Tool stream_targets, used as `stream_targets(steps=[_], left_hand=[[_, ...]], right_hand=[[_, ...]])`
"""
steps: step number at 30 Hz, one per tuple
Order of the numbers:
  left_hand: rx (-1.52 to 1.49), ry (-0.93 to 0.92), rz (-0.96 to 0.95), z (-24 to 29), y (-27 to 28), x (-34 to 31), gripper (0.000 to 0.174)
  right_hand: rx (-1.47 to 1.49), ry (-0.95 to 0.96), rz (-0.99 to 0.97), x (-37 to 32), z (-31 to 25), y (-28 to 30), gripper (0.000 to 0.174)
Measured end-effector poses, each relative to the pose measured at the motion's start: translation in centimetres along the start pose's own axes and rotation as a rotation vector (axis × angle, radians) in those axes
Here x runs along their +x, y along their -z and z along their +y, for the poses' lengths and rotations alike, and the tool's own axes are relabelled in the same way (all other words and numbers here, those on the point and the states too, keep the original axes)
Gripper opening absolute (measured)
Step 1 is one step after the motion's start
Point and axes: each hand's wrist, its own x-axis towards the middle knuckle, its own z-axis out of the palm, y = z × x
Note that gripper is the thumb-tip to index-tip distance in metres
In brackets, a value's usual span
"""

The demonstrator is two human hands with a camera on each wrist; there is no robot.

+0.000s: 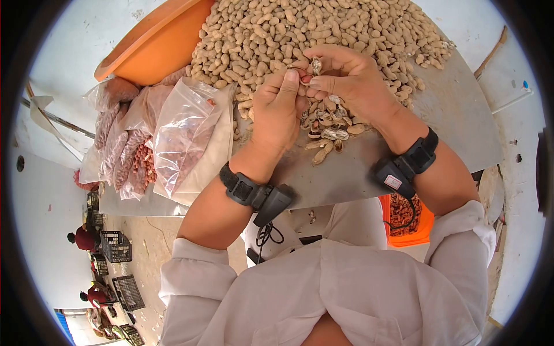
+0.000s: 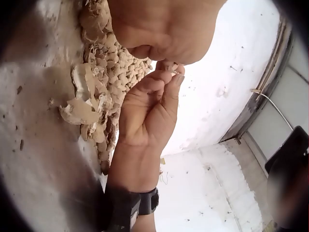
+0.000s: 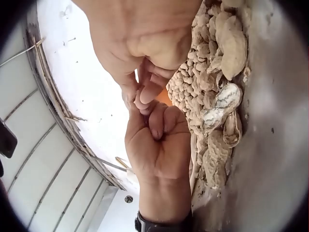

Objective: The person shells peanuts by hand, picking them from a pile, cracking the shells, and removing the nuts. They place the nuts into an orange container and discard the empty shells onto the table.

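Observation:
Both hands meet over the near edge of a peanut heap [image 1: 271,34]. My left hand [image 1: 276,112] pinches an opened peanut [image 1: 304,75] between thumb and curled fingers, and reddish kernel skin shows in it. From the other side, the thumb and fingers of my right hand [image 1: 360,81] hold a piece of peanut shell [image 1: 316,65] close against that peanut. Below the hands lie cracked peanut shells [image 1: 334,134], some with pale insides up. In both wrist views the fingertips meet, and the fingers hide most of what they hold.
Clear plastic bags of reddish kernels [image 1: 184,132] lie left of the heap, with a tilted orange basin [image 1: 156,52] behind them. The metal tabletop [image 1: 461,115] curves round at right. Under its edge stands an orange container [image 1: 424,230]. Black crates [image 1: 115,247] and people are far left.

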Motion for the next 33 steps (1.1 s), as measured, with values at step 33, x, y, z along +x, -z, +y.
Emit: stream_targets(steps=[33], left_hand=[[1.102,0.017,-0.104,4.9,4.8,1.9,0.018]], right_hand=[[-0.621,0.07,-0.152,0.6,-0.3,3.4,0.021]])
